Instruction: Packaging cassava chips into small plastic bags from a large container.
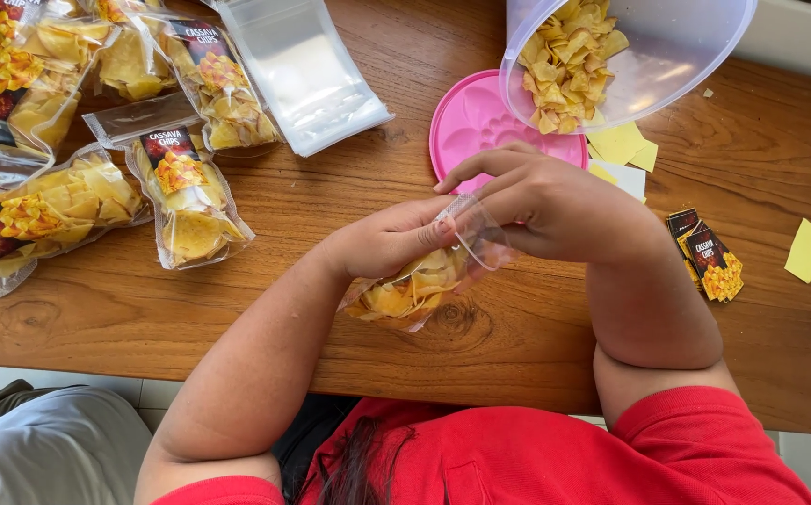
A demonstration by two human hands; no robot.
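Both hands pinch the top of a half-full chip bag [415, 285] mid frame: left hand [391, 241], right hand [555, 206]. Five filled bags [186, 192] lie upper left. Chips remain in the tub [667, 47], and empty bags [303, 65] wait.

yellow chips [569, 56], pink lid [471, 122], brown grained wooden table [331, 215], red shirt [536, 458].

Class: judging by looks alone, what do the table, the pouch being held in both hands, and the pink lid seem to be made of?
Table: wood with a smooth varnish, showing grain and a knot.
Pouch: thin clear plastic film, glossy, the chips visible through it.
Pink lid: probably moulded plastic, with an even colour and a soft sheen.
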